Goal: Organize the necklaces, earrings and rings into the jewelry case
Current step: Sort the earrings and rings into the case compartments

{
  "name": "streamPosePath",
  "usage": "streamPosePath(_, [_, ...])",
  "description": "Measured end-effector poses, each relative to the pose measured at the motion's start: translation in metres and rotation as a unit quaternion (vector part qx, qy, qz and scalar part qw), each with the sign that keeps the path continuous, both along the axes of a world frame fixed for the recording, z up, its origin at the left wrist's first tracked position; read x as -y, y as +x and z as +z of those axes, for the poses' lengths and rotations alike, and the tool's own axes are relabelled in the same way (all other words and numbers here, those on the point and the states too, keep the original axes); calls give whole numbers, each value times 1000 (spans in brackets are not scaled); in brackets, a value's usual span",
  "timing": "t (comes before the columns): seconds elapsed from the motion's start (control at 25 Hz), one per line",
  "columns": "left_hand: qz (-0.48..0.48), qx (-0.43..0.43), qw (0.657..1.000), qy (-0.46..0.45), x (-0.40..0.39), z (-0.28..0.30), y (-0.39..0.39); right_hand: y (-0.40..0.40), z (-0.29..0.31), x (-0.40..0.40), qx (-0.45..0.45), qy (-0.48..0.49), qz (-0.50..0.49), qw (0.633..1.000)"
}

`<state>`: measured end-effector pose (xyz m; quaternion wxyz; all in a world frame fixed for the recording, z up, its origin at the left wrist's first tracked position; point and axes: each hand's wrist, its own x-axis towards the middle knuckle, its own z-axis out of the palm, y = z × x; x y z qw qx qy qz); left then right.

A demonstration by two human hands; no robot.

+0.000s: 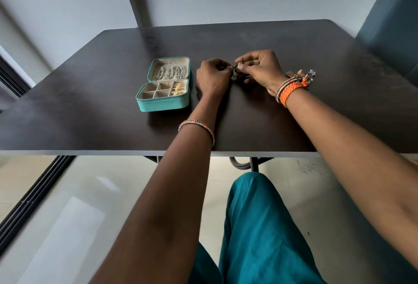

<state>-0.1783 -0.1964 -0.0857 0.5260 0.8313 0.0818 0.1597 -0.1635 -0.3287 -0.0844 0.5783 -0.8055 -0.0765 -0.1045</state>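
A: Left hand and right hand both pinch one small dark beaded piece between them, just above the tabletop. Fingers curled tight on it, both sides.

B: What is it, earring or necklace?

A: Can't tell, too small and half hidden by fingers. Looks like they're working a clasp or untangling it.

B: Case?

A: Teal jewelry case lies open, just left of the left hand. Silver chains hang in the lid, gold earrings sit in the right-hand compartments, the other compartments look bare.

B: How to do it well?

A: Keep it low over the tabletop so a drop doesn't travel, free it fully, then carry with one hand to a bare compartment. More loose pieces wait past the right wrist.
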Motion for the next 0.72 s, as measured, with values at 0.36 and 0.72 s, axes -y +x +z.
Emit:
streamPosePath(0.36, [-33,-14,999,21,-4,-1,-3,-4,2,4,-23,71,21,997])
streamPosePath(0.72, [-55,31,997,-40,-4,-2,-8,-6,-2,8,17,-2,22,1000])
